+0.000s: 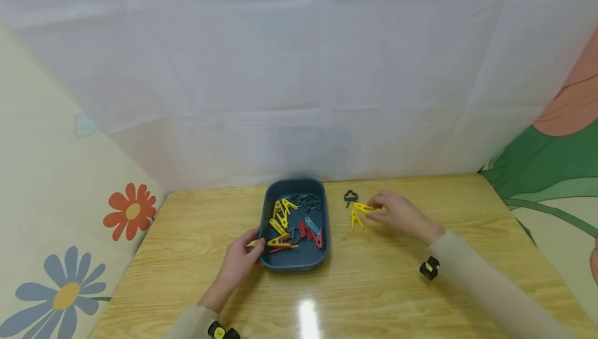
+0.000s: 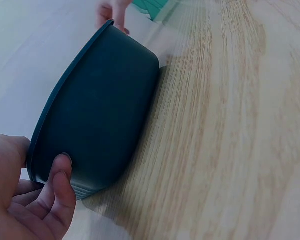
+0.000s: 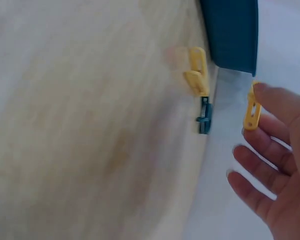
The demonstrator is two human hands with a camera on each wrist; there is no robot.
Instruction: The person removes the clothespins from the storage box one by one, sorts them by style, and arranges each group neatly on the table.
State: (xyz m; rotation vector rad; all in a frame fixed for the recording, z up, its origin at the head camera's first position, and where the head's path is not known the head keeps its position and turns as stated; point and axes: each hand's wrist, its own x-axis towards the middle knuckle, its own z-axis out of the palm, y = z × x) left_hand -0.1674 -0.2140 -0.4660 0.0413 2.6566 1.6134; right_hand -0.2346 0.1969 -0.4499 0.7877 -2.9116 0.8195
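tray (image 1: 295, 263): dark blue
held clip (image 1: 362, 207): yellow
tray clips (image 1: 277, 227): yellow, red, blue, dark
desk (image 1: 210, 214): tan wood grain
sleeves (image 1: 486, 282): beige
left wall (image 1: 42, 162): cream, red/blue flowers (image 1: 133, 211)

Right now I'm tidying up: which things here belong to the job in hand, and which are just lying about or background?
Likely the job:
yellow plastic clip, pinched in the right hand
yellow A-shaped clip and dark teal clover-shaped clip
dark-blue rounded tub of assorted clips, gripped by the left hand

Probably background:
white creased sheet
red flower print
blue flower print
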